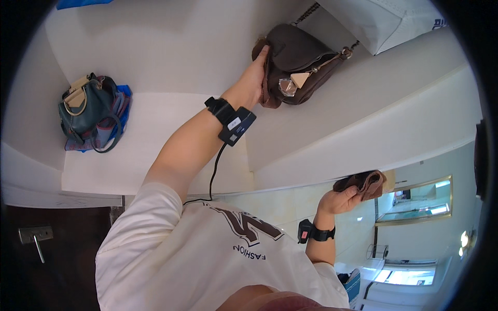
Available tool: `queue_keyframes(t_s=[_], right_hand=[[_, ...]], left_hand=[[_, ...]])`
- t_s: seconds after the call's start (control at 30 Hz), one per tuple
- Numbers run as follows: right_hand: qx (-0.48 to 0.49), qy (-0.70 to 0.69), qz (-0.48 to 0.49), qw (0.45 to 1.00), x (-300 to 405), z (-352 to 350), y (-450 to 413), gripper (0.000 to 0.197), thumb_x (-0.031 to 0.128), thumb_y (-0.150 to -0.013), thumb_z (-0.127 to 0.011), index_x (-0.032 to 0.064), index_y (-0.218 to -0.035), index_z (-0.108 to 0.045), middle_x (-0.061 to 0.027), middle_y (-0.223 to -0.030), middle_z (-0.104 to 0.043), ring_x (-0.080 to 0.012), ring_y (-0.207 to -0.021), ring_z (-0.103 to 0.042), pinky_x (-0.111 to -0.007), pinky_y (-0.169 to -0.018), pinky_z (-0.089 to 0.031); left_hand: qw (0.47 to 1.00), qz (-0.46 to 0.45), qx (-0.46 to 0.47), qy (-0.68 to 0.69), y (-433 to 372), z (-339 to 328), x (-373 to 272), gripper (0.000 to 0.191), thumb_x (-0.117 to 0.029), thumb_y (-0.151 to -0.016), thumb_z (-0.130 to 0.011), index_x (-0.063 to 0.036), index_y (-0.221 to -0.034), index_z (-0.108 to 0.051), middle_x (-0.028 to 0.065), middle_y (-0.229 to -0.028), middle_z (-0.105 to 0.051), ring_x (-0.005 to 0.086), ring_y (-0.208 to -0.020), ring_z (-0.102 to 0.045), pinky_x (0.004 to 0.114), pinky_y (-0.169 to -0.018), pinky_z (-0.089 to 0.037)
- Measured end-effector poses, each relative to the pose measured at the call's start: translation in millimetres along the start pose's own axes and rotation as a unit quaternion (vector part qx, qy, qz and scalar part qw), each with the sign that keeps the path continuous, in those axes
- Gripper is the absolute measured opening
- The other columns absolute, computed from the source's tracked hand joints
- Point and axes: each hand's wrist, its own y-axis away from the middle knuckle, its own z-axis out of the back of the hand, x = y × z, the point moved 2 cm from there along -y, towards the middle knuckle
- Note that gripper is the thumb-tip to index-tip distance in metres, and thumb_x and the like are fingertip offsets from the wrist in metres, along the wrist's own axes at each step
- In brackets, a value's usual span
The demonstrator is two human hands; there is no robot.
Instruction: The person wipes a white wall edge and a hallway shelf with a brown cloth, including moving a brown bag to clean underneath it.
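Note:
My left hand (260,74) grips the near side of a dark brown handbag (297,44), its thumb on top, with rougher brown material along its fingers; whether that is a cloth or part of the bag I cannot tell. The handbag has a chain strap, a tan triangular tag (300,79) and a small piece in clear wrap (287,87). Low at the right, my right hand (342,200) holds a folded brown cloth-like piece (372,186), away from the bag. Each wrist wears a black strap with a device (236,125).
A dark green handbag (83,107) rests with a blue bag (125,93) at the left on a white shelf (155,155). A white bag (383,23) is at the upper right. The shelf's raised white edge (350,128) runs at the right. A dark door (74,268) stands lower left.

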Motion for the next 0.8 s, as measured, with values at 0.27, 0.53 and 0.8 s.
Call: queue_keyframes(t_s=[0.27,0.53,0.8], right_hand=[[0.051,-0.059,-0.069,0.995,114,-48,26,0.050,0.022,-0.103,-0.050,-0.0070,-0.143,-0.042,-0.0162,-0.126,-0.055,-0.0227,-0.108,-0.053,-0.038,-0.102,-0.041],[0.175,-0.351,-0.299,0.870,121,-143,-17,0.067,0.046,-0.104,-0.050,-0.0001,-0.151,-0.037,-0.0134,-0.149,-0.048,-0.0290,-0.134,-0.049,-0.042,-0.114,-0.037],[0.411,-0.154,-0.314,0.842,127,-178,-67,0.065,0.032,-0.088,-0.074,-0.0028,-0.138,-0.050,-0.0141,-0.130,-0.061,-0.0244,-0.118,-0.059,-0.036,-0.102,-0.045]], left_hand=[[0.995,-0.043,0.041,0.081,77,-2,2,0.061,-0.050,-0.103,-0.050,-0.0054,-0.144,-0.044,0.0120,-0.141,-0.055,0.0274,-0.124,-0.056,0.045,-0.106,-0.049],[0.979,-0.201,-0.001,-0.020,123,-3,-21,0.060,-0.046,-0.104,-0.051,-0.0006,-0.142,-0.041,0.0134,-0.132,-0.056,0.0248,-0.119,-0.057,0.039,-0.100,-0.049],[0.924,-0.333,-0.047,-0.182,113,17,-11,0.036,-0.019,-0.105,-0.051,0.0006,-0.135,-0.046,0.0133,-0.129,-0.059,0.0224,-0.118,-0.056,0.036,-0.102,-0.044]])
